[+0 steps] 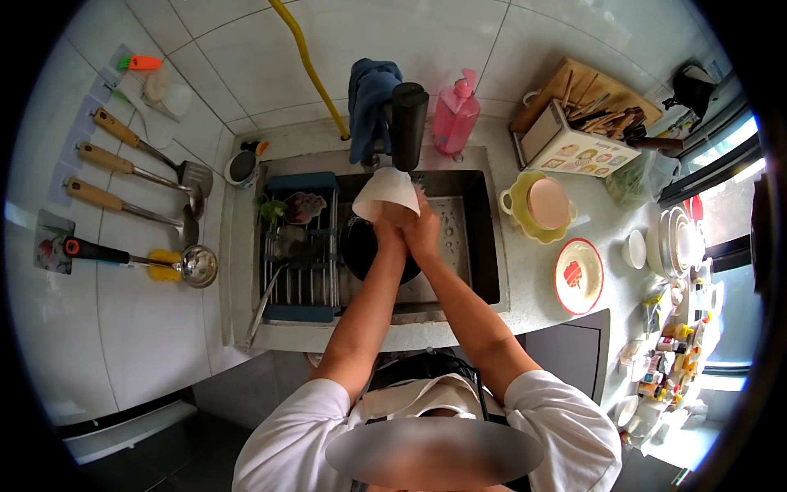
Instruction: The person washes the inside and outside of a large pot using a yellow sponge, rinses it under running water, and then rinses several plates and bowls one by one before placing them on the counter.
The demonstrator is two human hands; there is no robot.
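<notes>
Head view. White bowl (384,193), one: over the middle of the sink (484,254), below the black faucet (407,123), tilted, its mouth turned toward the person. Partly covered by the hands; its inside is mostly hidden.

Black pan (361,252), one: in the sink beside the drying rack, partly covered by the left forearm. Drying rack (301,313), teal ends: along the sink's left edge, contents dark and hard to make out. Bottles and jars at the desk's far right: crowded, too small to tell apart.

Left hand (388,218): at the bowl's mouth, fingers largely hidden; how far it is bent, and whether it has hold of anything, cannot be told. Right hand (423,226): curled against the bowl's right outer side, gripping it. Wrists close together; both forearms slant inward over the sink's front edge, elbows well apart.

Margins: the hands are nearest the sink's back edge, with the faucet just beyond. To the right, bare sink floor lies between the right hand and the sink's right wall. Beyond that wall, a strip of desk (531,271) separates the sink from a yellow bowl (515,197) and a red-rimmed plate (589,290). Pink soap bottle (456,119): on the desk behind the sink's back edge.
</notes>
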